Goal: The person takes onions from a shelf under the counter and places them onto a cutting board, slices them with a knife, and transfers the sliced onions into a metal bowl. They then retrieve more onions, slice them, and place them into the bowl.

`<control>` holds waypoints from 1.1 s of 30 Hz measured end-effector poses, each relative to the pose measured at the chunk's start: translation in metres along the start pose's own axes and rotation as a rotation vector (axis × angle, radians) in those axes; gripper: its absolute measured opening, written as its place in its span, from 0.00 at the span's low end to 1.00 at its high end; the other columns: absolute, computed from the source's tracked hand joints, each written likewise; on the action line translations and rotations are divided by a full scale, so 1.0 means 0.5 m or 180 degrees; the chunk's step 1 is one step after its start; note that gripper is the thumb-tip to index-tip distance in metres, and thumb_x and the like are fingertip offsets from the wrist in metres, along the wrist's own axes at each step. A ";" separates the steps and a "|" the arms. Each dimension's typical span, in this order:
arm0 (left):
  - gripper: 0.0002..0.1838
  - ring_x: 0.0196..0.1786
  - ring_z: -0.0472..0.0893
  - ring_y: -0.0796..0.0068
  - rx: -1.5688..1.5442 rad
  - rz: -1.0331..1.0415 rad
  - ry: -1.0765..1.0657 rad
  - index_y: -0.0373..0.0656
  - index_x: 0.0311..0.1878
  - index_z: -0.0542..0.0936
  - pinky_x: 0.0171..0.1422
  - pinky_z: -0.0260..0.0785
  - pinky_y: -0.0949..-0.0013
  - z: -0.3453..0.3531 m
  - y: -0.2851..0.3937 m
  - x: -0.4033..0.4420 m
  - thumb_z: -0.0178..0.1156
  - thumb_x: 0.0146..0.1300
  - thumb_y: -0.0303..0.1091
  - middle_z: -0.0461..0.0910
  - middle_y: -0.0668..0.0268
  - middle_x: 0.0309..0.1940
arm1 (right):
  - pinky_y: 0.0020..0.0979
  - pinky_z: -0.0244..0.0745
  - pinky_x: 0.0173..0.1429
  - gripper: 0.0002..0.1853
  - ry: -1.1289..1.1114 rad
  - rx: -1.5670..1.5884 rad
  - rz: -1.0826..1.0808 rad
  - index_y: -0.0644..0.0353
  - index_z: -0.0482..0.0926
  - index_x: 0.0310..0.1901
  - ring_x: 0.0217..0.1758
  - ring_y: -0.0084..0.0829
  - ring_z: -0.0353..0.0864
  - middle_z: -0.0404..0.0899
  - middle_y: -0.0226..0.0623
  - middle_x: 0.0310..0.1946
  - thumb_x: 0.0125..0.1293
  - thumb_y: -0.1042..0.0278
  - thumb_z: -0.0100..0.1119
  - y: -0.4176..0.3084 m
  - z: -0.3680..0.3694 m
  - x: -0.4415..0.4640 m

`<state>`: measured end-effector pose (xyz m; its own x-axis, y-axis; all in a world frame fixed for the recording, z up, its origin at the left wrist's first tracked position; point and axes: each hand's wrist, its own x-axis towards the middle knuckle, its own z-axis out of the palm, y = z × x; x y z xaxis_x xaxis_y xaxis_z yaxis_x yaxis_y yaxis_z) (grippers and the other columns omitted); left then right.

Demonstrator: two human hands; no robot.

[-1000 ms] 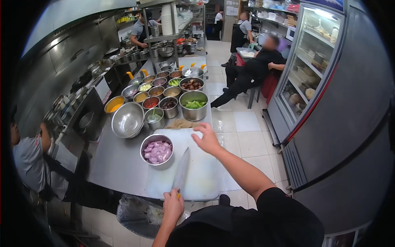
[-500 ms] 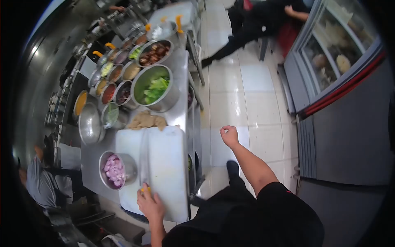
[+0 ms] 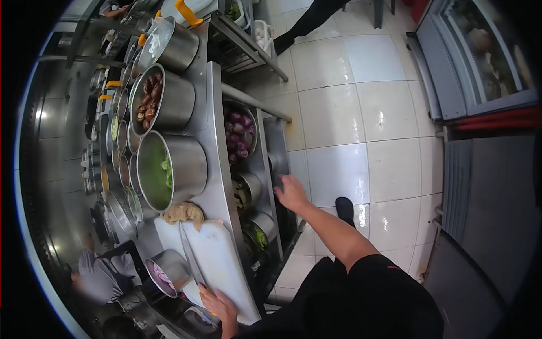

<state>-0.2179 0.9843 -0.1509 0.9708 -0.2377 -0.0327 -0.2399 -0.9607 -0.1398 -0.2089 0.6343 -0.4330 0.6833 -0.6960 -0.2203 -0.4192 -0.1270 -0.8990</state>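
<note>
My left hand (image 3: 219,305) is closed over the yellow handle of a kitchen knife (image 3: 191,254). The blade lies along a white cutting board (image 3: 213,243), its tip by a crumpled tan cloth (image 3: 183,213). Beside the blade, a steel pot (image 3: 176,264) holds cut purple onion pieces (image 3: 161,278). My right hand (image 3: 292,194) is empty, fingers loosely bent and apart, beside the counter's lower shelf. Nearest to it on that shelf are a steel pot (image 3: 252,186) and another steel pot with green vegetables (image 3: 259,236). Whole purple onions (image 3: 239,133) fill a bowl farther along.
On the steel counter (image 3: 212,169) stand a pot with greens (image 3: 183,169), a pot of brown mushrooms (image 3: 175,101) and several smaller containers. A glass-door fridge (image 3: 491,62) lines the right. Another person's leg (image 3: 307,25) crosses the tiled floor; a person (image 3: 107,271) is at lower left.
My view has turned toward the counter's side, showing more of its lower shelf. My right hand has come closer to that shelf, its fingers loosening. The left hand stays at the knife handle.
</note>
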 end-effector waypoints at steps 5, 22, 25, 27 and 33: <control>0.38 0.71 0.63 0.35 0.0097 0.0176 0.0028 0.29 0.80 0.52 0.76 0.50 0.43 0.003 -0.008 0.004 0.41 0.79 0.49 0.62 0.35 0.72 | 0.43 0.71 0.60 0.20 0.0105 -0.0165 -0.1383 0.60 0.80 0.53 0.54 0.47 0.76 0.78 0.45 0.48 0.59 0.64 0.66 -0.143 0.044 0.125; 0.36 0.70 0.62 0.28 0.0296 -0.0118 -0.0366 0.33 0.81 0.53 0.75 0.49 0.38 0.020 -0.072 -0.011 0.48 0.77 0.42 0.61 0.28 0.70 | 0.50 0.56 0.77 0.20 -0.0830 -0.2837 -0.1109 0.46 0.78 0.65 0.73 0.54 0.67 0.70 0.53 0.69 0.74 0.60 0.49 -0.152 0.193 0.548; 0.37 0.71 0.62 0.30 0.0298 -0.0305 -0.0392 0.35 0.81 0.54 0.76 0.49 0.38 0.021 -0.069 -0.010 0.49 0.77 0.45 0.62 0.31 0.71 | 0.48 0.61 0.74 0.19 -0.1255 -0.2324 -0.1013 0.43 0.78 0.64 0.71 0.51 0.70 0.72 0.50 0.66 0.74 0.61 0.48 -0.146 0.180 0.569; 0.37 0.72 0.61 0.31 0.0237 -0.0426 -0.0444 0.36 0.81 0.53 0.76 0.48 0.38 0.020 -0.075 -0.013 0.48 0.77 0.46 0.61 0.33 0.73 | 0.46 0.65 0.71 0.18 -0.1231 -0.2292 -0.0984 0.44 0.77 0.63 0.70 0.49 0.72 0.73 0.49 0.65 0.75 0.61 0.47 -0.149 0.186 0.569; 0.38 0.74 0.59 0.33 0.0276 -0.0397 -0.0412 0.37 0.82 0.53 0.77 0.47 0.39 0.031 -0.100 -0.020 0.47 0.77 0.49 0.60 0.35 0.74 | 0.53 0.79 0.60 0.23 -0.0738 -0.0322 -0.0878 0.54 0.74 0.64 0.55 0.60 0.84 0.77 0.60 0.57 0.66 0.65 0.56 -0.178 0.126 0.579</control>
<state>-0.2155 1.0368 -0.1590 0.9865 -0.0917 -0.1358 -0.1220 -0.9642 -0.2354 0.0641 0.4888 -0.4405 0.8912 -0.4489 -0.0653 -0.2494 -0.3647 -0.8971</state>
